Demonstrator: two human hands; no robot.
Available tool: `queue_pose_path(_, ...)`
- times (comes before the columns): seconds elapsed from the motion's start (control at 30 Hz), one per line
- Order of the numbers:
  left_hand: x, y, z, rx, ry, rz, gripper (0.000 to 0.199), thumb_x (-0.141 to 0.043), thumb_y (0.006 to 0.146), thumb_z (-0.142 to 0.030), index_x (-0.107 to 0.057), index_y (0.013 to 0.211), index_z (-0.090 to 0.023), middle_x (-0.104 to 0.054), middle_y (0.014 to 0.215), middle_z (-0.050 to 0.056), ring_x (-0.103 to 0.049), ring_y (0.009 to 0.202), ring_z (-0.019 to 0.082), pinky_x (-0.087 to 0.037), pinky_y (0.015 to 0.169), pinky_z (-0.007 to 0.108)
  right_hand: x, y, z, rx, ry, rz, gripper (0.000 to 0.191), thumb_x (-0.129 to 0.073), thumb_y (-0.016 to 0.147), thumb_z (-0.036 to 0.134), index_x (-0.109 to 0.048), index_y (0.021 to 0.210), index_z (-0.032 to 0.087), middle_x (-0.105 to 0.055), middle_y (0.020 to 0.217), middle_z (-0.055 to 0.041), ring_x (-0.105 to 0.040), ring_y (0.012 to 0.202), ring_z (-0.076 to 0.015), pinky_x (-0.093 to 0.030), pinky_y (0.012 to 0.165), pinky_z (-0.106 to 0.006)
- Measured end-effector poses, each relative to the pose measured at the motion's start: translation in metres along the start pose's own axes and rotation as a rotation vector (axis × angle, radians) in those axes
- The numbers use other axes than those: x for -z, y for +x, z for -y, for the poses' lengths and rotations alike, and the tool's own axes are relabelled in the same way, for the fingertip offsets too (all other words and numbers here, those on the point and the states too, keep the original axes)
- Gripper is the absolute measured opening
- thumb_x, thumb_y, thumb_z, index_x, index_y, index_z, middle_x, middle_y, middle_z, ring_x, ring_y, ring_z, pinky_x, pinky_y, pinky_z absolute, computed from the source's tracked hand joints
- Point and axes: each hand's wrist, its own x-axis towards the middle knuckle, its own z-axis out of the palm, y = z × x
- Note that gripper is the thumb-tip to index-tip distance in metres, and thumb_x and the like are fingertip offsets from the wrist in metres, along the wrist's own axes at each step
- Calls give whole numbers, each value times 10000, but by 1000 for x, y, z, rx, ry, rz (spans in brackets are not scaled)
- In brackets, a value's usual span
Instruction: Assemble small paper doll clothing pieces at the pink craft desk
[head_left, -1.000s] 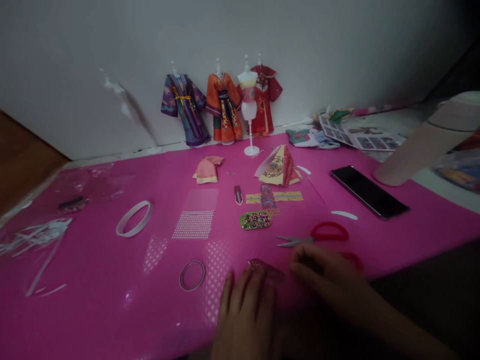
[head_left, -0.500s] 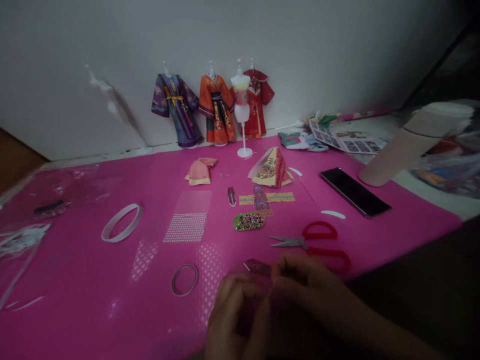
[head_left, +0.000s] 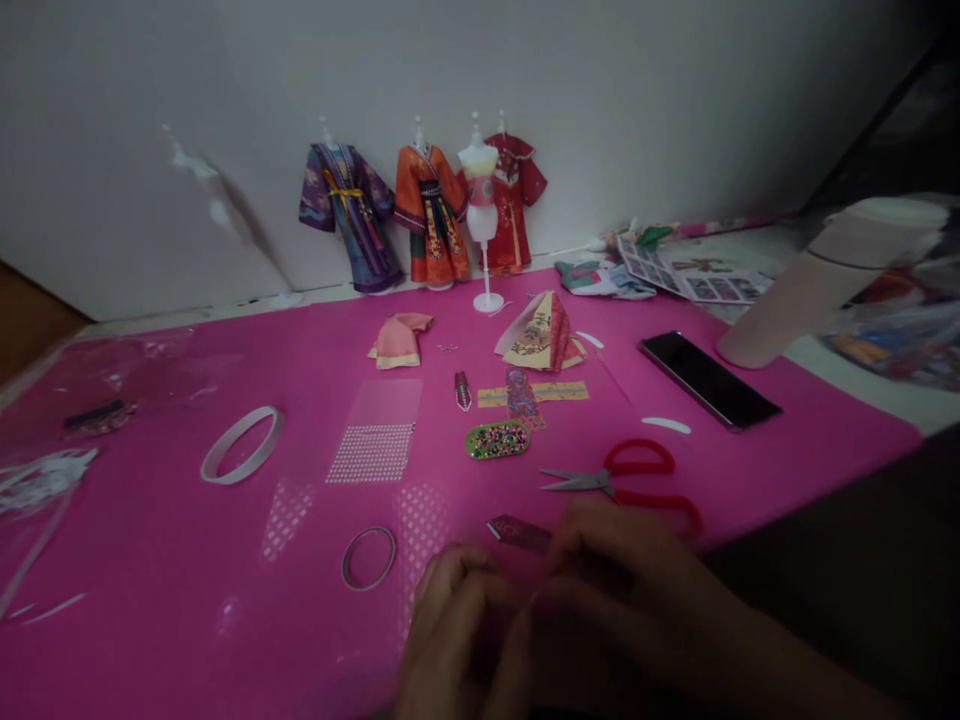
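Since a second ago: both hands have drawn together at the bottom centre; the left was flat on the mat, now it is curled against the right.
Left hand (head_left: pixel 457 640): fingers bent inward, tips meeting the right hand's; whether it pinches anything I cannot tell, too dark.
Right hand (head_left: pixel 622 580): fingers curled narrow toward the left hand; what it holds, if anything, is hidden.
Paper strip (head_left: pixel 519 531): small dark red piece lying on the pink mat (head_left: pixel 187 560), just above the hands, its near end under the right fingers.
Scissors (head_left: pixel 622 480): red-handled, blades shut, just above the right hand.
Tape ring (head_left: pixel 368 557): lower centre, left of the hands.
Bead tray (head_left: pixel 496 440): centre of frame, above the strip.
Phone (head_left: pixel 709 381): right of centre, face up.
Dress stands (head_left: pixel 431 215): upper centre, against the wall.
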Motion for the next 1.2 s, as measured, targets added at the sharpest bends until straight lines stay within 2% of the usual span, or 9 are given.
queue_pose_path(0.17, -9, -4, -8, 25, 28, -16, 168, -536, 934, -166, -573, 802, -264, -594, 870, 11, -616, 769, 178, -540, 652, 311, 0, 1, 0, 40, -97, 100, 81, -617, 859, 159, -619, 806, 219, -628, 809, 14, -550, 712, -146, -377, 615, -275)
queue_pose_path(0.33, -1, -6, 7, -41, 173, -9, 129, -553, 921, -164, -605, 877, -274, -635, 920, 30, -662, 837, 191, -592, 679, 307, -3, -1, -4, 33, -133, 122, 94, -561, 865, 151, -570, 796, 214, -644, 852, -16, -572, 762, -175, -401, 655, -302)
queue_pose_path(0.5, 0, -7, 26, -419, 518, -34, 248, -638, 857, -202, -639, 1097, -260, -734, 1045, 37, -704, 911, 222, -599, 747, 338, 2, -2, -11, -109, -56, 44, 102, -549, 874, 161, -563, 797, 226, -616, 806, 3, -558, 739, -170, -414, 648, -292)
queue_pose_path(0.6, -10, -7, 25, -554, 634, 24, 346, -613, 895, -275, -618, 1237, -230, -729, 1229, 51, -672, 1102, 261, -568, 884, 410, 6, 0, -15, -140, -43, -15, 123, -548, 885, 210, -560, 764, 228, -613, 763, 2, -561, 710, -173, -426, 633, -294)
queue_pose_path(0.73, -35, -11, 19, -569, 734, 122, 468, -573, 939, -293, -543, 1385, -155, -679, 1347, 90, -591, 1257, 289, -499, 1012, 473, 11, 4, -16, -177, -67, -35, 150, -574, 875, 251, -567, 728, 228, -619, 717, -2, -564, 671, -176, -417, 601, -295)
queue_pose_path(0.77, -43, -13, 17, -555, 733, 109, 489, -585, 932, -318, -547, 1387, -146, -682, 1338, 110, -598, 1243, 302, -484, 1029, 502, 12, 5, -15, -186, -71, -33, 151, -577, 879, 257, -572, 731, 228, -624, 721, -3, -568, 676, -177, -415, 600, -293)
queue_pose_path(0.83, -59, -16, 13, -398, 725, 35, 507, -609, 924, -366, -563, 1382, -157, -691, 1312, 138, -592, 1248, 336, -401, 1103, 581, 14, 9, -13, -207, -74, -12, 154, -571, 895, 264, -586, 747, 226, -629, 723, 0, -570, 679, -172, -411, 595, -287)
queue_pose_path(0.93, -71, -20, 7, -316, 676, -37, 437, -626, 926, -343, -607, 1336, -195, -697, 1293, 133, -591, 1258, 335, -332, 1152, 601, 14, 20, -8, -233, -75, 55, 169, -549, 917, 255, -590, 758, 217, -635, 713, 11, -561, 661, -152, -400, 575, -267)
queue_pose_path(1.2, -36, -22, 31, -436, 619, -21, 321, -586, 927, -216, -665, 1237, -237, -692, 1305, 90, -626, 1219, 266, -369, 1169, 514, 0, 55, -3, -252, -191, 149, 135, -609, 842, 171, -650, 714, 176, -642, 650, 11, -501, 574, -114, -297, 496, -250)
